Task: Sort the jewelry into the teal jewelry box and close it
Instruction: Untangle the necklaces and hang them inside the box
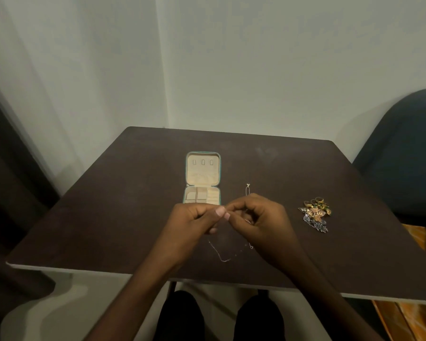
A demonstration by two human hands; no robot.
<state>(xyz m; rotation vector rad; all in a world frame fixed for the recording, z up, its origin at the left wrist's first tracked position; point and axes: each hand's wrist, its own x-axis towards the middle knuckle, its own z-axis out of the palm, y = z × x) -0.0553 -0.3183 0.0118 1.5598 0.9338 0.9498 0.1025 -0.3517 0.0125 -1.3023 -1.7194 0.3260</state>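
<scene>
The teal jewelry box [202,178] lies open on the dark table [108,205], its cream lid flat behind the compartment tray. Just in front of the box my left hand [194,222] and my right hand [256,217] meet fingertip to fingertip, both pinching a thin silver chain [219,254] that hangs down in a loop to the tabletop. A second thin chain [248,189] lies on the table behind my right hand, partly hidden by it. A heap of gold and silver earrings and rings [315,214] sits to the right.
A dark blue chair [403,156] stands at the table's right side. The table's far corner meets pale walls. My knees show under the near edge, and an orange patterned cloth [403,316] lies at the lower right.
</scene>
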